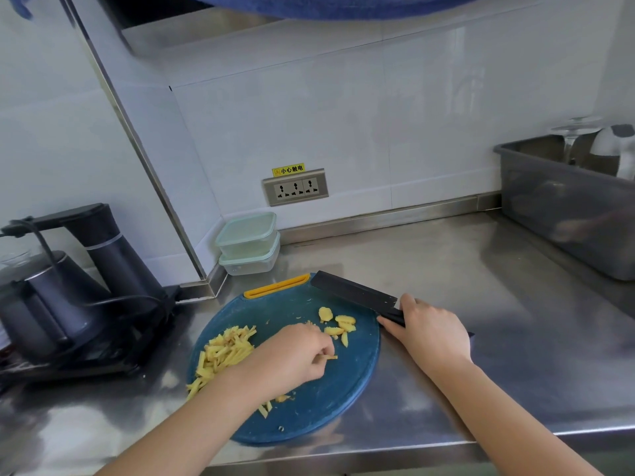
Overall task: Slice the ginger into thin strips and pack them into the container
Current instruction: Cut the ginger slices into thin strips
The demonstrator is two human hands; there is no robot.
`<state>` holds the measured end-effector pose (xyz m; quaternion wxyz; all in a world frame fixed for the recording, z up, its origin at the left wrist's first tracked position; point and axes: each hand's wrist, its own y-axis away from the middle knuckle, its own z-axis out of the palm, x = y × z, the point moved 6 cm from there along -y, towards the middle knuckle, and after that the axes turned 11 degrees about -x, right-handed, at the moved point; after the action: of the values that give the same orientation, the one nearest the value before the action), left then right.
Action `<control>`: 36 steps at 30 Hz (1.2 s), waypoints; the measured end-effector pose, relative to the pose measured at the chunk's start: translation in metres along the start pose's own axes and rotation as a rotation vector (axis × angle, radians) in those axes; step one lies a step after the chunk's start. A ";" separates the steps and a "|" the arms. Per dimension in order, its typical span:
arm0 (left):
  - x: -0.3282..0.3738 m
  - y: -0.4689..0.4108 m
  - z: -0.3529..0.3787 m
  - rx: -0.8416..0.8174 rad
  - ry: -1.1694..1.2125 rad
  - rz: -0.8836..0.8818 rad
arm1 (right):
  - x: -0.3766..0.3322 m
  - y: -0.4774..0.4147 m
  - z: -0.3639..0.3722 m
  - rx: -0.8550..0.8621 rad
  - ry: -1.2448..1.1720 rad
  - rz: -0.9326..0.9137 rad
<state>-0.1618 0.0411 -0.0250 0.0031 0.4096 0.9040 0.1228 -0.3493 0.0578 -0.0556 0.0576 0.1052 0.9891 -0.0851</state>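
Kitchen, commercial-style fit-out.
Stainless steel counter (481,304), white tiled wall, socket panel (295,187), kettle (48,304) at left edge, cutting board (309,400).

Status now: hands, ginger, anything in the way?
Left hand pinching ginger strip. Right hand gripping knife. Strip pile on board, slices uncut. Containers stacked at wall, closed.

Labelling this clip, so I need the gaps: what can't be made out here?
Head view.
Knife handle: mostly covered by the right hand.
How many ginger strips the left hand pinches: hidden under that hand.
Stacked containers: frosted walls, contents unclear.
Grey bin: cut by the right edge, contents blurred.
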 end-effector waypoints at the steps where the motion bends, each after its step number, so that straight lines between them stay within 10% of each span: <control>1: 0.003 -0.002 0.003 0.004 -0.094 0.011 | 0.000 0.000 0.000 0.000 -0.003 -0.001; 14: 0.012 0.016 0.024 0.264 -0.137 0.279 | 0.000 0.000 0.001 0.007 -0.011 -0.009; 24: -0.021 -0.001 -0.016 0.389 0.081 0.001 | 0.000 -0.001 0.001 -0.008 -0.015 -0.004; 36: -0.040 -0.047 -0.024 0.004 0.043 -0.107 | 0.000 0.000 0.000 -0.018 -0.041 -0.009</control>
<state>-0.1727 -0.0236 -0.0158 -0.0107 0.3579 0.9247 0.1296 -0.3494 0.0583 -0.0553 0.0784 0.0986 0.9889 -0.0788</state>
